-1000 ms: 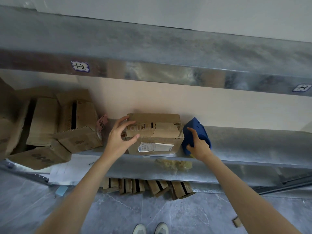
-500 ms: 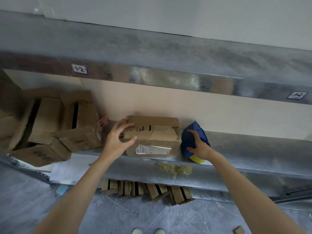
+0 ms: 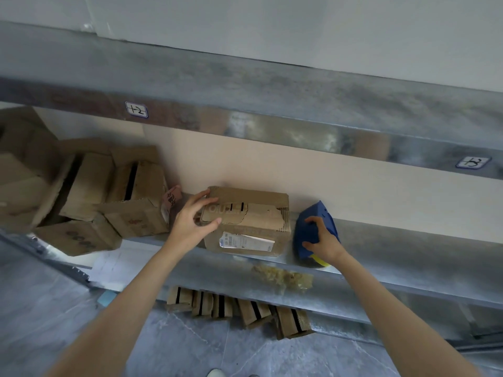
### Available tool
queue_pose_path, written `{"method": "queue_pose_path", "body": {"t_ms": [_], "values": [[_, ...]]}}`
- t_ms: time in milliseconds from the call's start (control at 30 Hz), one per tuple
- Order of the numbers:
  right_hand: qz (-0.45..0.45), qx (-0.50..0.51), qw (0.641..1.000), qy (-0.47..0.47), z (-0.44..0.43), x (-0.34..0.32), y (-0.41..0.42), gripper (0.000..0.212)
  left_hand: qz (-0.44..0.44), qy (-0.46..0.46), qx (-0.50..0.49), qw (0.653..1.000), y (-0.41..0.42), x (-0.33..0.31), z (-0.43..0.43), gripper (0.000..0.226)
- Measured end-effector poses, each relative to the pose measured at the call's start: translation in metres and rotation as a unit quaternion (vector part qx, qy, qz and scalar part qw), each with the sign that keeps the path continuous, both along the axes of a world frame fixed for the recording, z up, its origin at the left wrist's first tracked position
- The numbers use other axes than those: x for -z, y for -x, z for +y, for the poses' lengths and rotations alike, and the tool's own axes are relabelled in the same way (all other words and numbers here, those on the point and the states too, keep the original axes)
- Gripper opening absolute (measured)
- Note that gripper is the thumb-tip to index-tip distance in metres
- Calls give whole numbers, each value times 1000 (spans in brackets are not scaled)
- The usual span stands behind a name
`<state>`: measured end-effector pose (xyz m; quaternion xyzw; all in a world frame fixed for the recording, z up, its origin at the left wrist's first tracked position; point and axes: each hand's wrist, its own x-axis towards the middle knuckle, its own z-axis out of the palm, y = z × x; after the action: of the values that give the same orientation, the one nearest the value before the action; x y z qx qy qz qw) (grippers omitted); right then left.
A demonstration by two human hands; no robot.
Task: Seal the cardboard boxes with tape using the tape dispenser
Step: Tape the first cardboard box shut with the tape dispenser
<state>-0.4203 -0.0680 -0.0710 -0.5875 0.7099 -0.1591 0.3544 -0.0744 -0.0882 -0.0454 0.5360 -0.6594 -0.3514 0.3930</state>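
A small cardboard box with a white label on its front stands on a metal shelf. My left hand grips the box's left top corner, thumb on the front and fingers over the top. Just right of the box sits a blue tape dispenser with a yellow part at its base. My right hand is closed around the dispenser from the front, and the dispenser rests on the shelf.
A pile of tilted cardboard boxes fills the shelf's left end. An upper metal shelf overhangs. Below, a row of cardboard boxes stands on the grey floor. A crumpled wad of tape sticks to the shelf's front edge.
My right hand has shifted from resting against the dispenser's side to wrapping around it. My left hand stays on the box corner. The view has tilted upward slightly.
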Motion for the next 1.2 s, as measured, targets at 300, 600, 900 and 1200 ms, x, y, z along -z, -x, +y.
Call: {"method": "queue_pose_path", "body": {"t_ms": [300,600,900,1200], "values": [[12,64,997,-45,-8,6,-14,67,9,-5,12,1000,-3,2,-4,46],[-29,180,974,135,6,-28,-11,38,17,2,36,999,-10,11,-10,48],[-29,38,986,160,25,-114,-20,56,24,32,53,998,-5,8,-15,44],[140,-56,959,241,5,-134,-118,39,26,61,61,996,6,11,-15,44]]}}
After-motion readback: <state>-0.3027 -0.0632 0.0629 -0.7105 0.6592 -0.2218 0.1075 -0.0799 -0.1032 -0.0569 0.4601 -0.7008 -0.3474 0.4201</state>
